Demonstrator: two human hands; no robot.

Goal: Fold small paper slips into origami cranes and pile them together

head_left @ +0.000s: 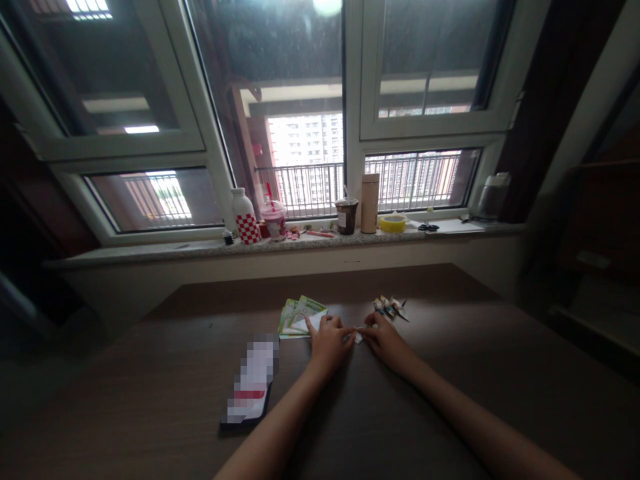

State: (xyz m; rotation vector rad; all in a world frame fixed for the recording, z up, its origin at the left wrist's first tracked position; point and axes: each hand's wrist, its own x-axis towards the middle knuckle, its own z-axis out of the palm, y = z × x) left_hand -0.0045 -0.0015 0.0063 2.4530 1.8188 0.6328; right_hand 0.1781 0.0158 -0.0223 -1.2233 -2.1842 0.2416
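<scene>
My left hand [329, 341] and my right hand [384, 337] meet above the brown table, fingers pinched together. Between their fingertips is a small crumpled white piece [358, 338], perhaps paper; its kind is too small to make out. Beside my left hand lie green-and-white cards [306, 305], fanned out, with a white sheet [310, 323] partly over them. Just beyond my right hand sits a little heap of small pieces with twisted ends [390, 307], which look like wrapped sweets.
A phone [250, 383] with a blurred screen lies left of my left forearm. On the windowsill [200, 251] stand a checked bottle [247, 220], a pink drink cup [274, 221], a dark cup [346, 217], a tan flask [369, 203], yellow tape [393, 224] and black scissors [429, 228].
</scene>
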